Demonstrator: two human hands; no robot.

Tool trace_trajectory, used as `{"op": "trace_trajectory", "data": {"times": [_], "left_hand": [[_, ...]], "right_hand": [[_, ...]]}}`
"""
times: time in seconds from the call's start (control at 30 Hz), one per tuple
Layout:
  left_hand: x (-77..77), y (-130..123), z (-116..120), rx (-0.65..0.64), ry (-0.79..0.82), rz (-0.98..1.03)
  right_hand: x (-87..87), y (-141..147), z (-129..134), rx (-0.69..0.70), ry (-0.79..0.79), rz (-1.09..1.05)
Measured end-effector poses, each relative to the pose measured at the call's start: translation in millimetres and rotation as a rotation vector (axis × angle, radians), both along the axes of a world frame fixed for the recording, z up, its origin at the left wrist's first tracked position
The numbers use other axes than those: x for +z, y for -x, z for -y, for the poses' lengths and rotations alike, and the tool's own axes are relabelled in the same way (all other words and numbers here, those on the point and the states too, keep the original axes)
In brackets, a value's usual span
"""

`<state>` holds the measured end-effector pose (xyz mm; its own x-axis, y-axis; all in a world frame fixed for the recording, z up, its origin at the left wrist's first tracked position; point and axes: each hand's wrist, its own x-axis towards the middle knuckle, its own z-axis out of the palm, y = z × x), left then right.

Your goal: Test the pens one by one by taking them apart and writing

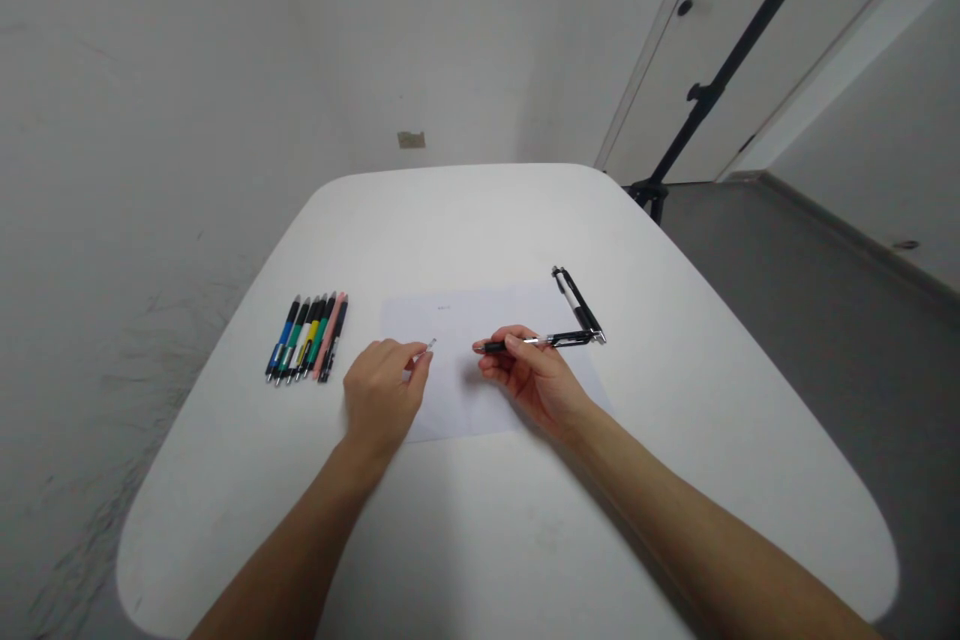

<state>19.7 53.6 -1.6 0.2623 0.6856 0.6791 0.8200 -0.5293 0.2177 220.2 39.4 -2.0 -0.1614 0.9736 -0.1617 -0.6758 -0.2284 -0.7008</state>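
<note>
The left hand (pixel 382 400) pinched a small silver part (pixel 430 345) narrowly at its fingertips, while the right hand (pixel 534 378) gripped a black pen (pixel 570 340) above a paper sheet (pixel 480 320), with another pen (pixel 576 302) at 1 o'clock and a row of pens (pixel 305 338) at 9 o'clock.

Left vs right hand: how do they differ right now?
The left hand pinches a tiny silver piece, while the right hand grips a much longer black pen. The left hand is nearer the row of pens; the right hand is nearer a black-and-white pen. Both are above a white sheet.
</note>
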Motion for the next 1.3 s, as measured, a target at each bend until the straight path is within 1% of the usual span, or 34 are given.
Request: {"op": "trace_trajectory", "data": {"times": [0.07, 0.23, 0.4, 0.6, 0.83, 1.0, 1.13, 1.2, 1.3], "left_hand": [[-4.5, -0.9, 0.5, 0.021, 0.051, -0.06], [-11.5, -5.9, 1.6, 0.085, 0.103, -0.184], [-8.5, -10.9, 1.7, 0.153, 0.211, -0.318], [-6.0, -13.5, 1.7, 0.198, 0.293, -0.342], [-10.7, -11.0, 0.2, 0.181, 0.297, -0.277], [-10.0, -8.3, 0.7, 0.183, 0.262, -0.282], [-9.6, -6.5, 1.3, 0.19, 0.271, -0.279], [-9.4, -6.7, 0.8, 0.172, 0.261, -0.273], [-7.4, -9.0, -1.1, 0.115, 0.196, -0.267]], "right_hand": [[-0.1, 0.6, 0.0, 0.001, -0.001, -0.002], [-1.1, 1.8, -0.6, 0.001, -0.003, 0.005], [-1.9, 2.7, -0.7, -0.002, -0.003, 0.015], [-1.8, 3.1, -0.6, 0.006, -0.004, 0.024], [-1.6, 3.5, -0.5, -0.001, -0.002, 0.01], [-3.4, 2.1, -0.3, -0.001, -0.01, 0.024], [-4.0, 1.3, -0.4, 0.0, -0.005, 0.025], [-3.7, 1.2, -0.4, 0.001, 0.0, 0.024], [-3.4, 1.2, -0.3, -0.004, -0.002, 0.024]]}}
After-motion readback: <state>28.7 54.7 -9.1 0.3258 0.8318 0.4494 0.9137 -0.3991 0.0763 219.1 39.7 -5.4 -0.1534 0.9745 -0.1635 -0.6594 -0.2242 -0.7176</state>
